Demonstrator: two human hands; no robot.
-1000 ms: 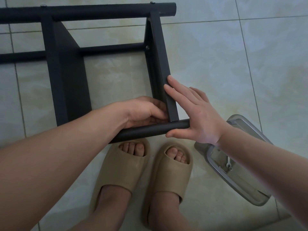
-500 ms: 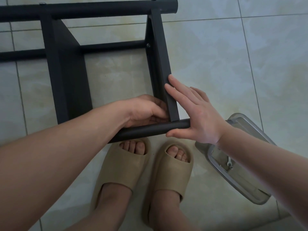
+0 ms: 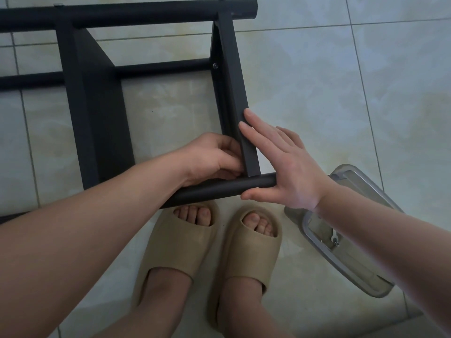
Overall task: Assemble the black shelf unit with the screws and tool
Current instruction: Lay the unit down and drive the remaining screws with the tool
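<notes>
Two hands at near corner of black metal shelf unit (image 3: 97, 118) lying on floor tiles (image 3: 317, 81) — left hand (image 3: 212, 159) curled, whatever it pinched hidden, right hand (image 3: 285, 172) pressed flat, fingers straight, against crossbar (image 3: 234, 93), forearm (image 3: 390, 240) half hid clear plastic box (image 3: 371, 191).

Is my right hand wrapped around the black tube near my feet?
No, the right hand lies flat, its fingers straight, against the end of the black tube and the black side panel.
</notes>
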